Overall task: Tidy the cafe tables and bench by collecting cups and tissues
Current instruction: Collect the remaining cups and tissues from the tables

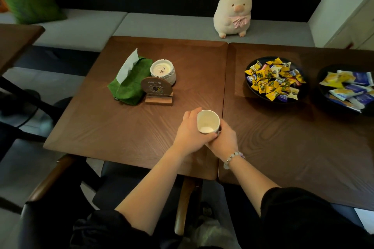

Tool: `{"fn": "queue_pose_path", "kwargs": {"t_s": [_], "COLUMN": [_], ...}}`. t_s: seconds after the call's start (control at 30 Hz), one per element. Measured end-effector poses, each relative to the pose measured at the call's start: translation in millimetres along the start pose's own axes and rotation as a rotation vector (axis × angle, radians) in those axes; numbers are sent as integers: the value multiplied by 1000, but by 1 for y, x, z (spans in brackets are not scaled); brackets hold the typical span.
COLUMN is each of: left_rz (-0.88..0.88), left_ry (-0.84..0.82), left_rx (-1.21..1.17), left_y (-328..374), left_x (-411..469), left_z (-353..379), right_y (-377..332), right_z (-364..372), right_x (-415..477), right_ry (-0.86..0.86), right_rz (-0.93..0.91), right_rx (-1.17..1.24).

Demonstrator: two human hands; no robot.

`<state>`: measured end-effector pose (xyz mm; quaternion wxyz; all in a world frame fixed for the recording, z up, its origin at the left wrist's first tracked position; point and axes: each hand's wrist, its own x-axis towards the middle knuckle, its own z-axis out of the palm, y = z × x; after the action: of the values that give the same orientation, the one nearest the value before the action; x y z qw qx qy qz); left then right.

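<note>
Your left hand [190, 133] and right hand [223, 139] both wrap the white paper cup [208, 121] above the wooden table [121, 127].

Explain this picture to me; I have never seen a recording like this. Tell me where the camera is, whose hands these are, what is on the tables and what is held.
No machine here: a person wears one camera on the head, looking down at their own bare hands. The left hand and the right hand, which wears a bead bracelet, both curl round a white paper cup. On the left table are a green tissue pouch, a white ridged pot and a round sign on a wooden stand. The right table carries a dark bowl of wrapped sweets and a second bowl of packets. A plush pig sits on the grey bench behind.
</note>
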<state>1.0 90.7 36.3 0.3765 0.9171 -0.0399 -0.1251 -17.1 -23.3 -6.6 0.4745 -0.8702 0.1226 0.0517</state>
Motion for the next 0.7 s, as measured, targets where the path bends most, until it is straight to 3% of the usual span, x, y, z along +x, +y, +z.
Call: {"fn": "queue_pose_path", "kwargs": {"t_s": [0.33,0.53,0.7], "left_rz": [264,409,516], "left_ry": [-131,-280,-421], "left_rx": [38,-20,114], "left_y": [46,72,89], "left_x": [-26,-71,-104], "left_z": [19,39,65], "right_y": [10,23,39], "right_z": [-60,-106,-153], "right_x": [-52,-123,-195], "right_ry": [176,366,589], "right_rz": [84,172,241], "right_rx": [38,24,-50]}}
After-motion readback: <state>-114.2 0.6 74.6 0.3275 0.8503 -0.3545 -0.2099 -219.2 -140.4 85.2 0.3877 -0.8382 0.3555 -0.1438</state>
